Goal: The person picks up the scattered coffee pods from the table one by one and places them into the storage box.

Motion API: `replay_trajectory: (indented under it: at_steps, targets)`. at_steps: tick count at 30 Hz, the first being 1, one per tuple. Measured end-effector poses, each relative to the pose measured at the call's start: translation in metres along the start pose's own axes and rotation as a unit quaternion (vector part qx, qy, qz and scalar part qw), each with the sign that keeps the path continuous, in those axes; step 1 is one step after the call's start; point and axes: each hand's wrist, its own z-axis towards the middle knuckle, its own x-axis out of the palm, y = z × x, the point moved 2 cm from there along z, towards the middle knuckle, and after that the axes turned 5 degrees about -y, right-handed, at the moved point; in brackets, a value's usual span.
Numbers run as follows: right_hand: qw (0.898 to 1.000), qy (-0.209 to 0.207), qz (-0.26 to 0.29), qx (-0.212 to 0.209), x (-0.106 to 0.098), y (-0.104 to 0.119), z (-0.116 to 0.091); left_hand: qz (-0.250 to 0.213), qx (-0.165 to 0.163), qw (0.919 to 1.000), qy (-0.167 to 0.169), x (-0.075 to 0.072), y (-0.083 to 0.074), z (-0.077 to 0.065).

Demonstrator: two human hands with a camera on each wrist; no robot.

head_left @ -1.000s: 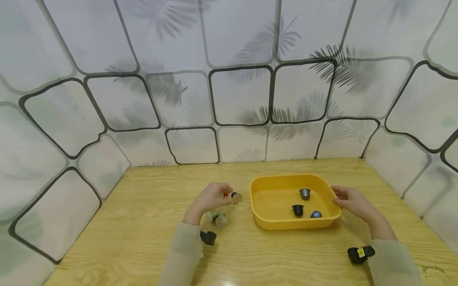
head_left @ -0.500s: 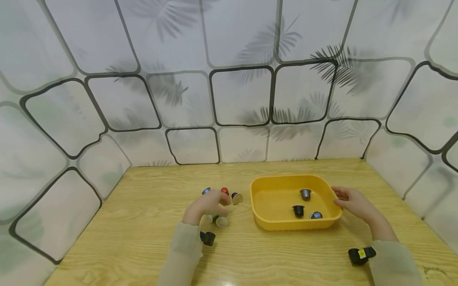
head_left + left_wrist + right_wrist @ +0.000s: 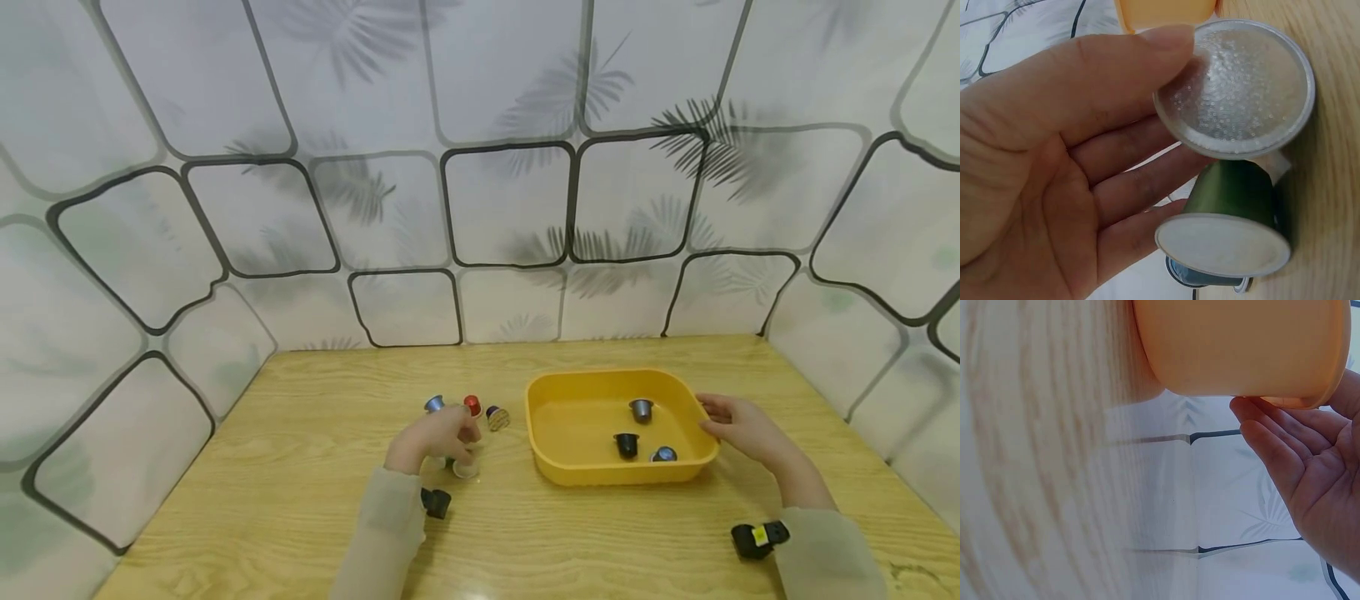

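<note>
My left hand point(image 3: 437, 436) is low over a cluster of coffee capsules left of the yellow tray point(image 3: 585, 476). In the left wrist view its thumb and fingers pinch the rim of a capsule with a pale lid point(image 3: 1241, 94). Beside the fingers lies a green capsule point(image 3: 1235, 190), its white lid facing the camera. A blue capsule point(image 3: 434, 403), a red one point(image 3: 472, 404) and a dark one with a tan lid point(image 3: 497, 418) lie beyond the hand. My right hand point(image 3: 746, 427) rests against the tray's right end, its fingers point(image 3: 1272, 447) fairly straight along the outer wall.
Inside the tray are a grey capsule point(image 3: 641, 409), a black capsule point(image 3: 627, 445) and a blue-lidded capsule point(image 3: 664, 454). A patterned cloth wall point(image 3: 502, 304) rises along the back and sides of the wooden table point(image 3: 562, 542).
My left hand has left the red capsule and drawn back toward the near, pale-lidded capsule, which it now pinches. Red and blue capsules have come into sight. The right hand stays at the tray.
</note>
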Motion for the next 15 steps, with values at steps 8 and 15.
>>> replay_trajectory:
  at_steps: [8,15]
  targets:
    - [1.000,0.001,0.001,0.001,0.0005,-0.0002,-0.0003,0.002,-0.021,0.9997,0.011,0.0025,0.0030,-0.0008]
    - [1.000,0.000,-0.001,0.005,0.0003,0.0015,-0.0008,-0.004,-0.034,0.9993,0.015,0.0032,0.0034,-0.0019]
